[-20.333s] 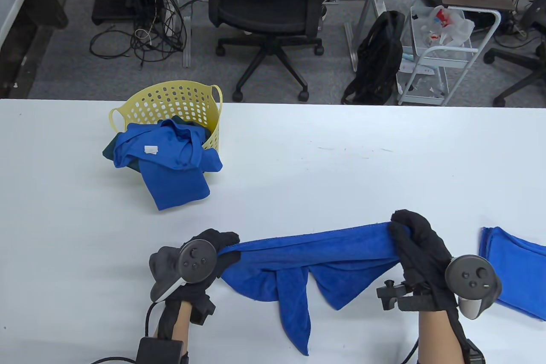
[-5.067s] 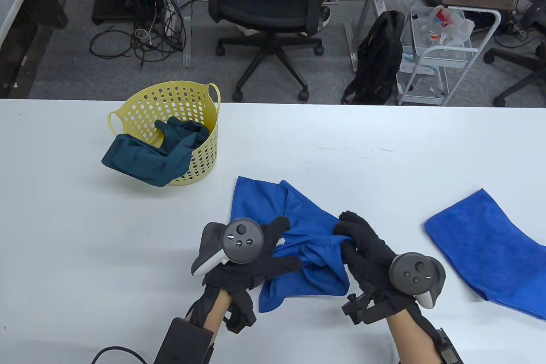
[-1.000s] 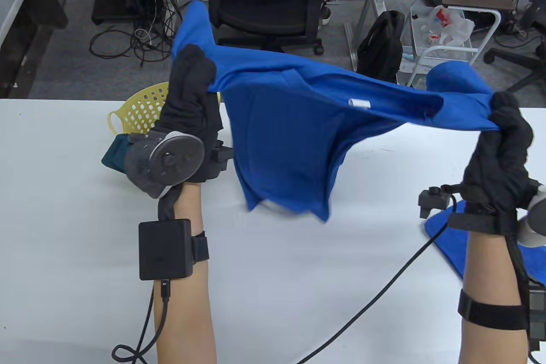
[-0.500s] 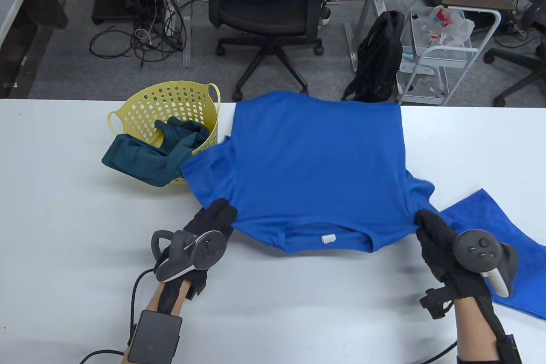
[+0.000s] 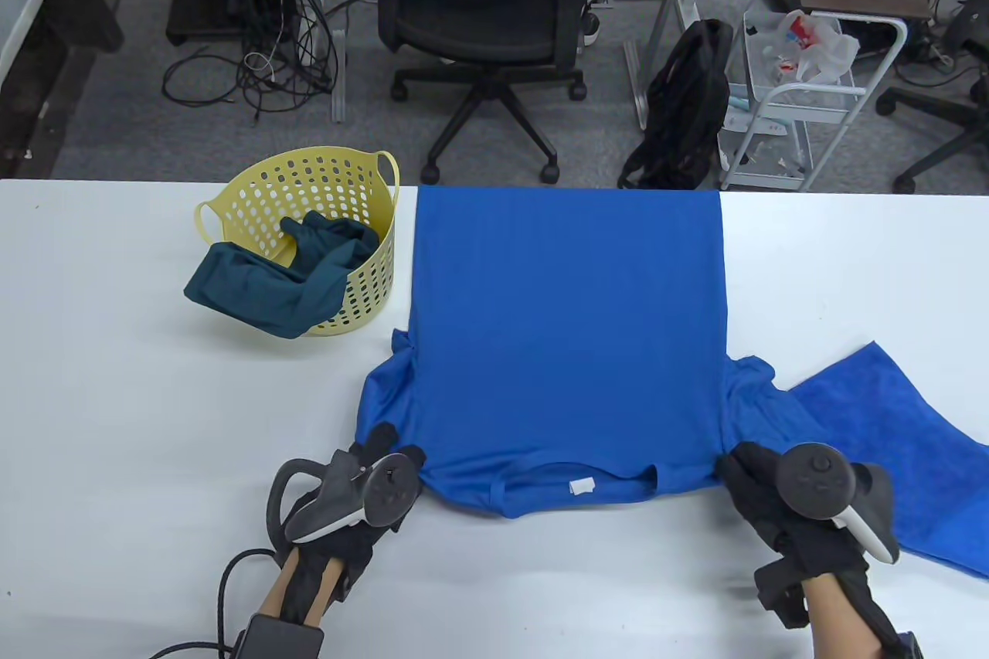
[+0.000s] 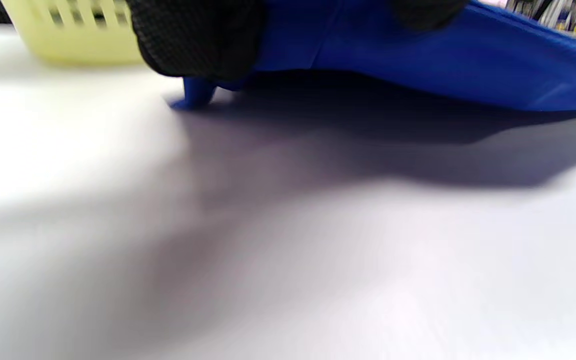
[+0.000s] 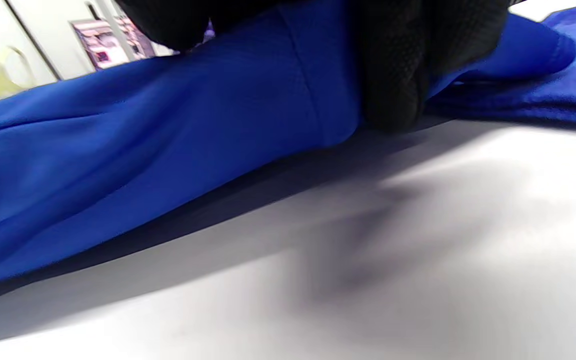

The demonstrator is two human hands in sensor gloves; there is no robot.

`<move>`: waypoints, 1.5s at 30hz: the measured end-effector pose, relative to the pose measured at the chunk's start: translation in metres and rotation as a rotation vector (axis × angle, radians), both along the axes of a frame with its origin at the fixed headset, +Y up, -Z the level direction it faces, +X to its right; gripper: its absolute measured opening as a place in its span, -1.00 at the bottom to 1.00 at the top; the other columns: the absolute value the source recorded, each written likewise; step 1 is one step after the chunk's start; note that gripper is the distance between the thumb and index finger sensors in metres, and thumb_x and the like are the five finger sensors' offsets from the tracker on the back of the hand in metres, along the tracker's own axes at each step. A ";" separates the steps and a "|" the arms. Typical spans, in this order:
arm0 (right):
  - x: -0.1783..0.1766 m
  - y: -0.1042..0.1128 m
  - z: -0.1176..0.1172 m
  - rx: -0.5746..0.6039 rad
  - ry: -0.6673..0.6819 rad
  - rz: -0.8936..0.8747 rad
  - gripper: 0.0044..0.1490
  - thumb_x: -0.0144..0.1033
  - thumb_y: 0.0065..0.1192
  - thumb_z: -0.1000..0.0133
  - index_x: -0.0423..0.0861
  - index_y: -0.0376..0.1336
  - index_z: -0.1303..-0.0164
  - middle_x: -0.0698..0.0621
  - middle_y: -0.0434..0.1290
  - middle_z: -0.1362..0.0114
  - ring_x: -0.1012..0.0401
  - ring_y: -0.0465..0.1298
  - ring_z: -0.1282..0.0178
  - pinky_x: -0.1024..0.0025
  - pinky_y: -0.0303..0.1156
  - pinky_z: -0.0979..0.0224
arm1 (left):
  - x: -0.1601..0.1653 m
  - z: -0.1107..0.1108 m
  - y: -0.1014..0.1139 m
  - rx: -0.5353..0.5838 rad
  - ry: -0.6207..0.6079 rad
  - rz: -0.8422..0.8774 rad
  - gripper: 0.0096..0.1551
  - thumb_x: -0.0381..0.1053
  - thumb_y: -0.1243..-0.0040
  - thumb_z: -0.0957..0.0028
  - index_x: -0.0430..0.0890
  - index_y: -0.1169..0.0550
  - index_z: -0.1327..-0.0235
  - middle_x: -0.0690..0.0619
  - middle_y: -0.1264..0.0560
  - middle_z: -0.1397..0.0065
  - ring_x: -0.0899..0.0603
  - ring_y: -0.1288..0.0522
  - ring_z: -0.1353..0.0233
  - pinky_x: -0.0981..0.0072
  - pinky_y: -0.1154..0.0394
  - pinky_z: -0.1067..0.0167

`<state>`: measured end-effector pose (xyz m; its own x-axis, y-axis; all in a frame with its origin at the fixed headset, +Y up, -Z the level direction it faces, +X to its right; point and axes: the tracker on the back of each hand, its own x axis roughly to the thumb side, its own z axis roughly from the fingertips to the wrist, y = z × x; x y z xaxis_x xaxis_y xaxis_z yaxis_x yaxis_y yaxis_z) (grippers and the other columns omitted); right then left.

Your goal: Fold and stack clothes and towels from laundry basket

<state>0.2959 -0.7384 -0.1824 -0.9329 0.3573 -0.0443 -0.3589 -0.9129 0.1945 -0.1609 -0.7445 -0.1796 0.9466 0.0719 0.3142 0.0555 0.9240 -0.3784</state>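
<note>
A blue T-shirt (image 5: 568, 334) lies spread flat across the middle of the white table (image 5: 116, 419), collar and white tag toward me, hem at the far edge. My left hand (image 5: 390, 458) pinches its left shoulder, and in the left wrist view the gloved fingers (image 6: 198, 37) hold the blue cloth (image 6: 443, 55) just above the table. My right hand (image 5: 745, 470) pinches the right shoulder; the right wrist view shows black fingers (image 7: 398, 65) curled round the blue fabric (image 7: 143, 135). A yellow laundry basket (image 5: 309, 188) at the back left holds a dark teal garment (image 5: 270, 284) that spills over its rim.
A folded blue towel (image 5: 904, 443) lies at the right edge of the table, partly under the shirt's right sleeve. Beyond the far table edge stand an office chair (image 5: 483, 2), a black bag (image 5: 684, 103) and a white wire cart (image 5: 803, 87).
The shirt, held up in the air a second ago, has been laid down flat. Both hands have drawn its shoulders toward me over the last half second.
</note>
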 end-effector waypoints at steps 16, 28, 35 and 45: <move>-0.039 0.003 0.002 0.093 0.021 0.537 -0.22 -0.04 0.40 -0.19 -0.21 0.31 -0.52 -0.40 0.09 -0.76 -0.36 0.20 -0.62 -0.48 0.14 -0.50 | 0.013 -0.009 0.007 -0.177 0.141 -0.154 -0.20 0.56 -0.12 0.00 0.06 -0.74 -0.23 -0.08 -0.62 -0.45 -0.23 -0.60 -0.29 -0.19 -0.53 -0.28; -0.034 -0.034 -0.011 -0.266 0.128 0.368 0.18 0.00 0.36 -0.18 -0.11 -0.19 -0.83 -0.39 -0.16 -0.81 -0.42 0.07 -0.67 -0.41 0.12 -0.56 | -0.005 -0.010 0.012 0.051 0.297 -0.296 0.22 0.54 -0.09 -0.07 -0.04 -0.07 -0.89 -0.26 -0.32 -0.78 -0.30 -0.49 -0.52 -0.31 -0.46 -0.39; -0.044 -0.037 -0.014 -0.217 0.237 0.326 0.27 0.08 0.37 -0.10 -0.04 -0.27 -0.81 -0.25 -0.39 -0.79 -0.31 -0.24 -0.72 -0.40 -0.11 -0.62 | 0.006 -0.014 -0.042 -0.284 0.186 -0.256 0.47 0.65 0.09 -0.03 -0.13 0.44 -0.76 -0.69 0.30 -0.73 -0.87 0.02 -0.57 -0.61 -0.24 -0.43; -0.084 -0.027 0.009 -0.190 0.453 0.428 0.07 0.13 0.35 -0.09 -0.10 0.08 -0.76 -0.24 0.14 -0.75 -0.25 0.32 -0.58 -0.37 0.19 -0.55 | -0.050 -0.026 -0.038 -0.256 0.307 -0.252 0.36 0.46 -0.22 0.11 0.19 0.24 -0.77 -0.35 0.26 -0.87 -0.66 0.10 -0.73 -0.64 -0.14 -0.47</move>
<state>0.2123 -0.7650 -0.1734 -0.9321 -0.0252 0.3614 0.1843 -0.8918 0.4133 -0.2106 -0.7824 -0.2052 0.9909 -0.1335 0.0193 0.1161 0.7711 -0.6261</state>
